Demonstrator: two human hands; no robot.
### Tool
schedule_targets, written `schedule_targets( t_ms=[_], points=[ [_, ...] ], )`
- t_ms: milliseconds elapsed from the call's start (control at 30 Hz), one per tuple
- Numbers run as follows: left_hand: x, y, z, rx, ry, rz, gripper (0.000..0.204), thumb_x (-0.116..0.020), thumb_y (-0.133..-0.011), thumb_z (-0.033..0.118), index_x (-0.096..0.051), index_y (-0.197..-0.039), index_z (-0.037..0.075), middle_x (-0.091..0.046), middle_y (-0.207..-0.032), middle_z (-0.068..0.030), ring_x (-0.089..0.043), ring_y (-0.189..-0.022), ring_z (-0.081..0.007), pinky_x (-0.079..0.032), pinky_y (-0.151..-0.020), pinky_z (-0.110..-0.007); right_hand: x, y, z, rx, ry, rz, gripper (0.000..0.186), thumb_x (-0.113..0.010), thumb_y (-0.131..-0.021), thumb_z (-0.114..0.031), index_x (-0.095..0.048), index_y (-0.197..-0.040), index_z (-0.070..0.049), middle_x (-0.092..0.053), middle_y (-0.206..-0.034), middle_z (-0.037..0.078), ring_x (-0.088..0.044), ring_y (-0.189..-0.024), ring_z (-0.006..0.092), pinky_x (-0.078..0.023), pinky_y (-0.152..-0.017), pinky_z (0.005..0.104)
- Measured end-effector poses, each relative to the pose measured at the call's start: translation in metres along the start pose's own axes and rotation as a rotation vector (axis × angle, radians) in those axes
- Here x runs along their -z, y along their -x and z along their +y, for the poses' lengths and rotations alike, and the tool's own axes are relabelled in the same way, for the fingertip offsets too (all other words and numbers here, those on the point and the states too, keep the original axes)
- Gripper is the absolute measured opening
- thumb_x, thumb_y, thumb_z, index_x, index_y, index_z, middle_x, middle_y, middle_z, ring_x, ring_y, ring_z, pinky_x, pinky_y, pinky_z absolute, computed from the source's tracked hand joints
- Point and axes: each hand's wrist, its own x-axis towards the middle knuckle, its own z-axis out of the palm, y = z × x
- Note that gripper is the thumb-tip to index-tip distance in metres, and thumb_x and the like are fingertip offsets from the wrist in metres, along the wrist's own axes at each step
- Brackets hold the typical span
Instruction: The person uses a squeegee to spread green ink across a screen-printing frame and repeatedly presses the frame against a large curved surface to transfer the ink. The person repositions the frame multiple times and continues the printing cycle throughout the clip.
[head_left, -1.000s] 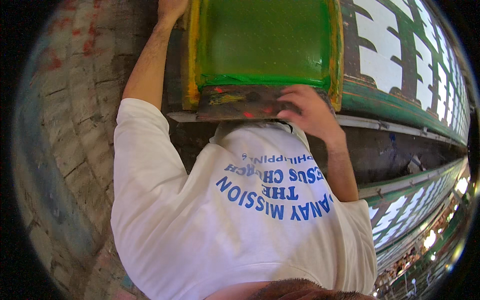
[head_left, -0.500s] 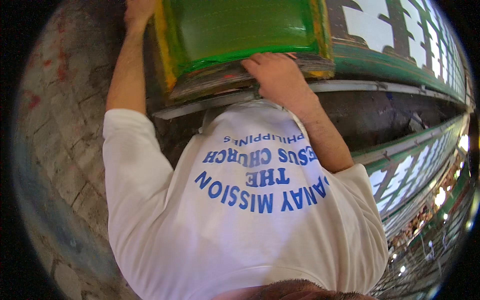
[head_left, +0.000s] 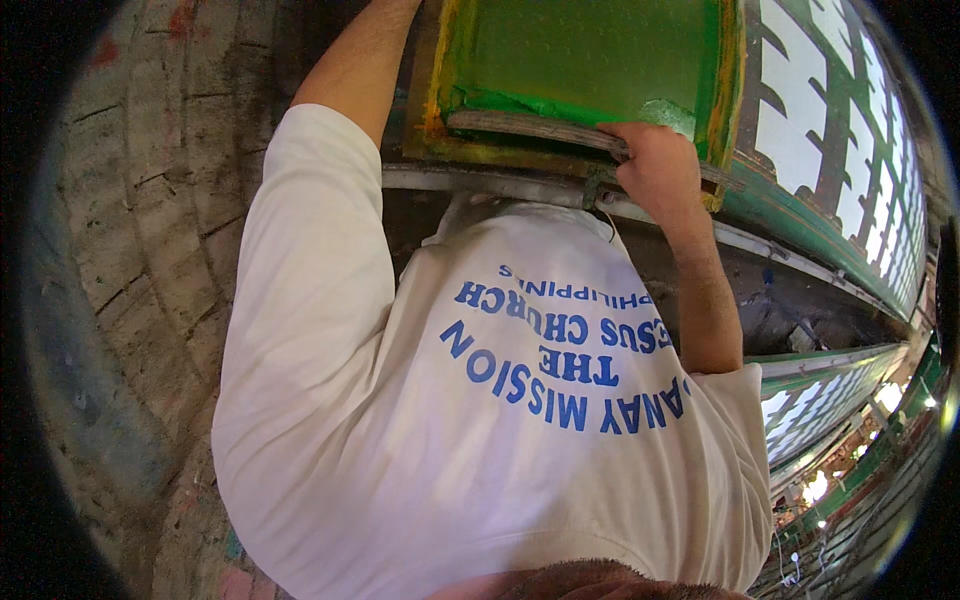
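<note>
My right hand (head_left: 658,172) is closed on the right part of a long wooden squeegee (head_left: 530,126), thumb side toward the screen. The squeegee lies slightly slanted across the near end of a screen printing frame (head_left: 432,85) with yellow and green stained edges. Bright green ink (head_left: 500,99) gathers along the squeegee's far side, and a shiny patch shows near my fingers. The green mesh (head_left: 590,50) stretches away from me. My left forearm (head_left: 365,60) reaches forward along the frame's left side; the hand itself is beyond the top of the picture.
A metal rail (head_left: 480,185) runs along the table's near edge, close to my shirt. On the right, a long green table (head_left: 800,215) carries white printed pieces (head_left: 790,110). Another such table (head_left: 830,400) stands behind, and worn paving (head_left: 140,250) covers the left.
My right hand has gone from resting on the wood to gripping the squeegee, which now sits over the frame's near end. The view has shifted, and my left hand has left the picture.
</note>
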Motion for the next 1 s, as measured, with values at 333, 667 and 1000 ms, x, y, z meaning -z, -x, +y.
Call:
schedule_targets(
  t_ms=[333,667,1000],
  points=[
    [-0.018,-0.022,-0.016,-0.075,-0.019,-0.018,0.045,-0.030,-0.111,0.037,-0.056,-0.122,0.002,-0.062,-0.126,-0.0334,-0.060,-0.116,-0.0539,-0.048,-0.098,-0.062,-0.005,-0.012,0.002,-0.095,0.109,-0.119,0.046,-0.066,-0.077,0.001,-0.077,-0.119,-0.013,-0.077,-0.108,0.015,-0.073,-0.102,0.0370,-0.058,-0.089,0.0457],
    [-0.023,-0.016,-0.029,-0.086,0.071,0.045,0.046,-0.033,-0.112,0.039,-0.056,-0.124,0.001,-0.063,-0.124,-0.0337,-0.061,-0.115,-0.0541,-0.050,-0.095,-0.060,-0.040,-0.006,0.013,0.014,0.036,0.271,0.059,-0.074,-0.071,0.002,-0.069,-0.129,-0.012,-0.074,-0.120,0.010,-0.069,-0.115,0.0315,-0.057,-0.094,0.0440],
    [-0.031,-0.018,-0.041,-0.033,0.087,0.050,0.056,-0.025,-0.110,0.047,-0.063,-0.135,0.014,-0.063,-0.135,-0.0209,-0.058,-0.124,-0.0473,-0.046,-0.105,-0.058,0.031,-0.230,0.094,-0.047,0.223,0.298,0.042,-0.070,-0.080,-0.007,-0.075,-0.119,-0.018,-0.076,-0.103,0.012,-0.074,-0.096,0.0355,-0.060,-0.082,0.0485]
  ],
)
